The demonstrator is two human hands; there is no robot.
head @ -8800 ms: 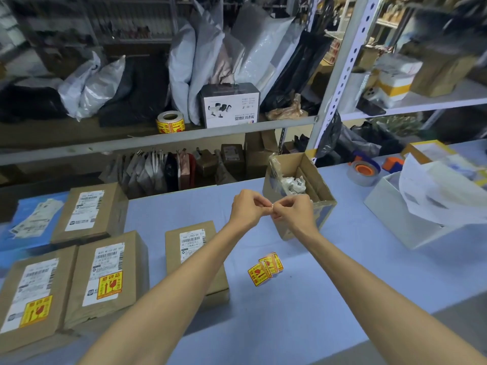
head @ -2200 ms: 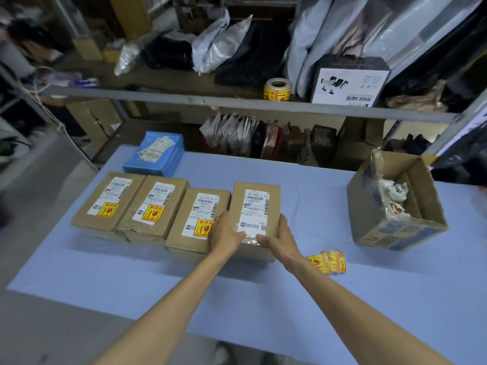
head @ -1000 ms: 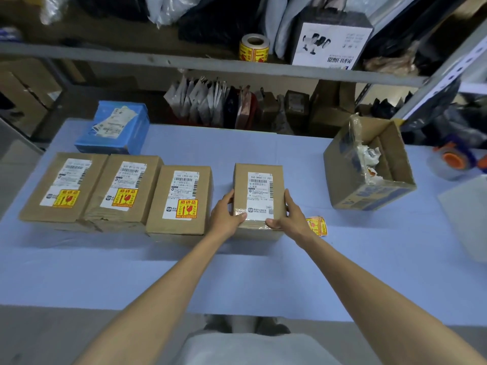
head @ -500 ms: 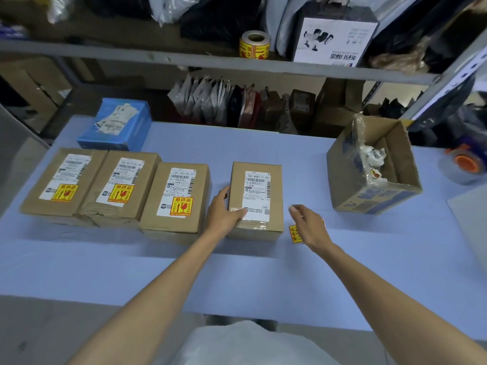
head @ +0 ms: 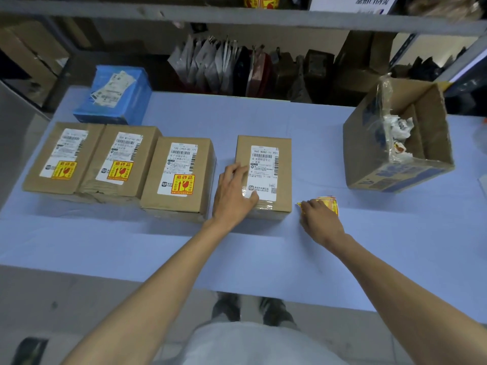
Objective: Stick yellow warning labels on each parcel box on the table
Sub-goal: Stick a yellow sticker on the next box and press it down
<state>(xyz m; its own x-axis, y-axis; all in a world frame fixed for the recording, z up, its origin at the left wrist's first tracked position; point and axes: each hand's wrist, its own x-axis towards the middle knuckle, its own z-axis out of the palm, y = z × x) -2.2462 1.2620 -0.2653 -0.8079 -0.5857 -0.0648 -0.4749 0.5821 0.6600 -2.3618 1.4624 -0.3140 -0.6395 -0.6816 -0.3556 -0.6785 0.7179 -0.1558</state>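
Boxes line the table (head: 263, 248). Three labelled boxes (head: 120, 164) are pushed together at the left, each with a yellow sticker low on its shipping slip. The fourth box (head: 264, 143) stands a little apart to their right and shows no yellow yet. The gap looks deliberate to me, giving the hands room around the one in work.

The left hand (head: 233, 192) lies spread on that box's near left side, fingers straight and the thumb on the lower corner of the slip. I'd guess it steadies the box so it won't slide when a sticker is pressed down. The right hand (head: 320, 219) is on the table just right of the box, fingers bent down onto the loose labels (head: 330, 202). They lie right where the working hand can reach them. Whether a label is already pinched I cannot tell, since the fingertips cover it.

The table has a pale blue top, smooth and flat. At its far left sits a blue box (head: 116, 96), and at the right an open carton (head: 395, 154) holds crumpled scraps, probably peeled backing. Behind the table runs a grey shelf (head: 210, 15) with a yellow roll (head: 259, 0) at the top edge of view. Bags (head: 216, 65) stand packed upright beneath it. The room is dim and crowded with stock.
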